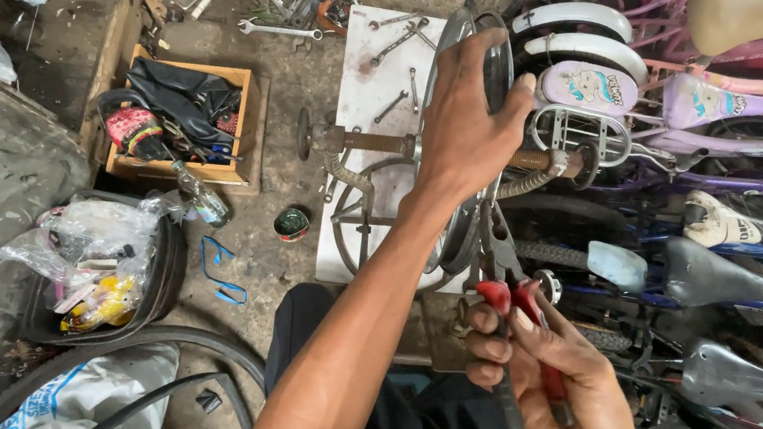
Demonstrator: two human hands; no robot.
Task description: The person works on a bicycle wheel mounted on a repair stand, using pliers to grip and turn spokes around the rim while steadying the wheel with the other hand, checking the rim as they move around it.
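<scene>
Left hand [469, 125] closed over the top of a bare metal wheel rim [498, 67], fingers wrapped around its edge; the rim stands upright on a rusty threaded axle stand [379, 142], just in front of the person. Right hand [544, 370] closed around the two red handles of a pair of pliers [511, 274], whose dark tip points up at the lower part of the rim. One white board [372, 74] lies on the concrete floor beneath the stand and carries about four loose wrenches [398, 44]. One wooden box [187, 121] of black and coloured items sits to the left, with one plastic bottle [201, 197] and one small round tin [291, 224] near it. Several children's bicycles [690, 104] crowd the right edge, close against the rim; a tyre [107, 356] and bags line the left, leaving only a narrow strip of open floor between
</scene>
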